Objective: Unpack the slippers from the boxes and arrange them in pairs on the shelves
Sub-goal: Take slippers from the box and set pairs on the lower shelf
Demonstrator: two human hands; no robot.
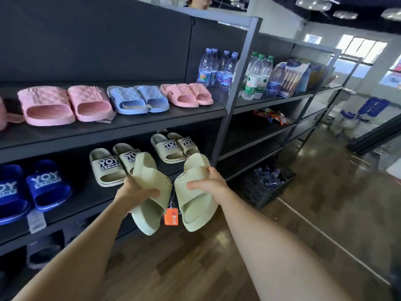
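Note:
I hold two pale green slippers in front of the middle shelf (91, 203). My left hand (135, 189) grips the left slipper (149, 192) by its strap. My right hand (208, 181) grips the right slipper (195, 192) across its strap. An orange tag (171, 216) dangles on a string between them. Behind them on the middle shelf stand two beige "YOY STORY" pairs (108, 168) (173, 147) and a dark blue pair (46, 184). The upper shelf (121, 124) carries a pink pair (63, 104), a light blue pair (137, 99) and a smaller pink pair (187, 94).
A grey upright post (236, 88) divides the shelving. Water bottles (219, 68) and snack packs (272, 117) fill the unit to the right, with a crate of bottles (267, 181) on the floor. Blue chairs (368, 109) stand at the far right. Wooden floor (303, 213) runs along the aisle.

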